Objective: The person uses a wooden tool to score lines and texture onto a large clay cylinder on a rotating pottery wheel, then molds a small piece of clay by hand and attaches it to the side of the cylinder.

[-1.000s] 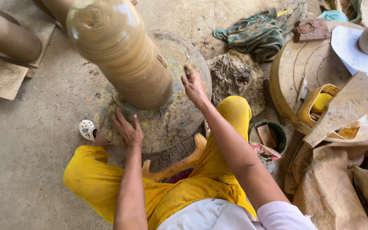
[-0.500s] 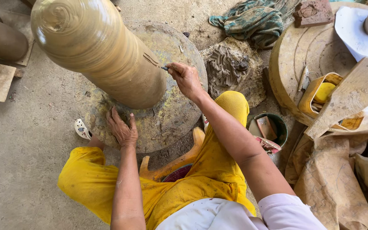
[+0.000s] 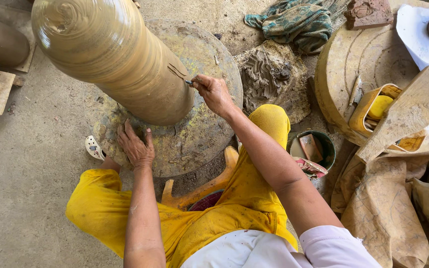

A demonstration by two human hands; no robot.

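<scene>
While the tall clay pot (image 3: 110, 54) stands in the middle of the round wheel (image 3: 199, 134), the right hand (image 3: 214, 93) pinches a thin tool (image 3: 188, 82) and its tip touches the pot's side, where a short cut shows. The left hand (image 3: 136, 145) lies flat with fingers spread on the wheel's near edge, holding nothing. A white shoe (image 3: 94, 147) pokes out just beside that edge. A lump of clay (image 3: 266, 74) sits close to the wheel's right edge. A green bucket (image 3: 319, 149) is near the yellow knee (image 3: 271, 121). Bare floor (image 3: 26, 173) lies wide open on the left.
</scene>
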